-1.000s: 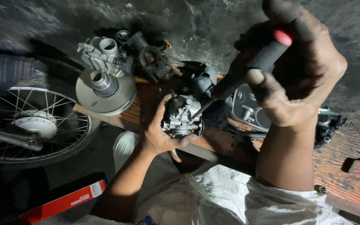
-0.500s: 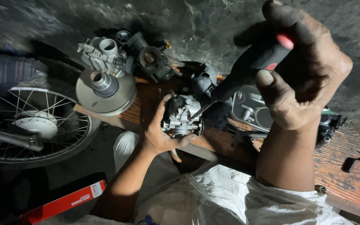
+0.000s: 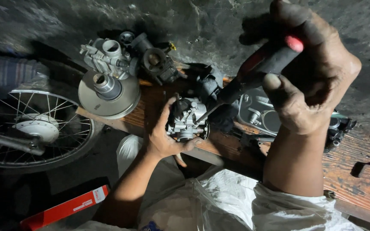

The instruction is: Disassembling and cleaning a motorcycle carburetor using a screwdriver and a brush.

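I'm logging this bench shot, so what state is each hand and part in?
Left hand: closed around the carburetor.
Carburetor: held on the wooden bench, upright.
Right hand: wrapped round the screwdriver handle.
Screwdriver: tilted, tip at the carburetor.
Pulley disc: lying flat, untouched.
Spoked wheel: lying beside the bench.

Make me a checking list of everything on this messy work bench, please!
Surface: worn wooden bench, greasy.
Job's things: small silver carburetor on the bench edge; screwdriver with black and red handle, tip on it.
Clutter: round metal pulley, second carburetor, dark engine parts, grey cover.
Hands: left hand grips the carburetor; right hand fingers wrap the screwdriver handle.
Cables: nothing seen.
Surroundings: spoked wheel, red box on the floor, rough dark wall.
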